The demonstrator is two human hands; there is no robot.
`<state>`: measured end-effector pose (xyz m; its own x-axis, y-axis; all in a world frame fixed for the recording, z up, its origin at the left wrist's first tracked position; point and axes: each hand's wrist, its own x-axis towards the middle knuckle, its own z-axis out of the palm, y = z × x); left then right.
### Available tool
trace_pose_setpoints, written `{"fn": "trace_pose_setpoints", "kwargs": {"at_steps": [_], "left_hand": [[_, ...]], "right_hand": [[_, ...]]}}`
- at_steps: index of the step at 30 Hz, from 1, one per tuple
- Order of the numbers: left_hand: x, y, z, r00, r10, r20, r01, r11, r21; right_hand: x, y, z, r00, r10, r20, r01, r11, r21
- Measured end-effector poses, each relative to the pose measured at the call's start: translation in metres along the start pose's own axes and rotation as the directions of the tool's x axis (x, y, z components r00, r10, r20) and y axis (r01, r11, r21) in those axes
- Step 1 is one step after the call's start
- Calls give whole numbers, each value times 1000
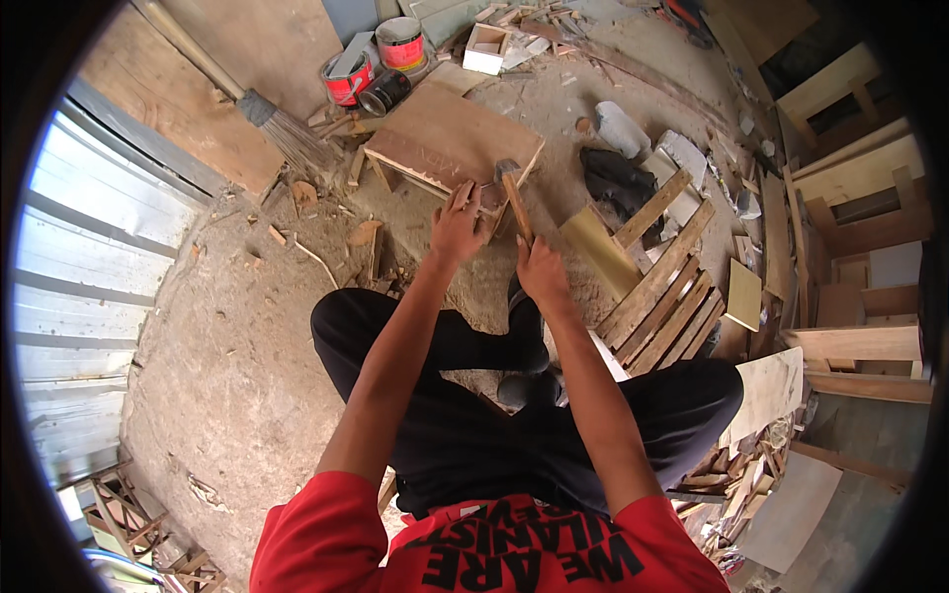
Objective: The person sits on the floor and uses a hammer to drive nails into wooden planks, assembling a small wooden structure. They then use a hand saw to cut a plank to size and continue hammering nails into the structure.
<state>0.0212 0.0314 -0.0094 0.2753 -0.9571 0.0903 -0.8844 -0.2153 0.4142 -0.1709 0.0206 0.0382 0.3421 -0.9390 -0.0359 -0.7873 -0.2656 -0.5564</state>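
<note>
A hammer [518, 210] with a wooden handle is gripped in my right hand [543, 274], which is closed round the lower handle. Its dark metal head lies over the near right corner of a low wooden bench [455, 133]. My left hand [459, 225] rests at the bench's near edge, just left of the hammer head. Its fingers reach onto the top and appear to pinch something too small to make out. The bench top is brown board with pale scuffs along the near edge.
Red paint cans [400, 44] and a dark tin [385, 93] stand behind the bench. A broom [267, 114] leans at the left. Slatted wood [664, 311], a dark cloth bag [615, 180] and scrap boards lie to the right. Wooden frames [860, 217] line the right side.
</note>
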Motion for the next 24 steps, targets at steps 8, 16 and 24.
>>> {"fn": "trace_pose_setpoints", "kwargs": {"at_steps": [8,16,24], "left_hand": [[-2,27,-16,992,-98,84,93,994,64],[-2,24,-11,997,-69,-22,70,996,55],[1,38,-21,987,-128,95,122,990,65]], "right_hand": [[3,0,-4,999,4,-48,-2,999,49],[-5,-11,0,990,-69,-125,79,994,77],[-4,-6,1,997,-43,-65,46,998,39]]}}
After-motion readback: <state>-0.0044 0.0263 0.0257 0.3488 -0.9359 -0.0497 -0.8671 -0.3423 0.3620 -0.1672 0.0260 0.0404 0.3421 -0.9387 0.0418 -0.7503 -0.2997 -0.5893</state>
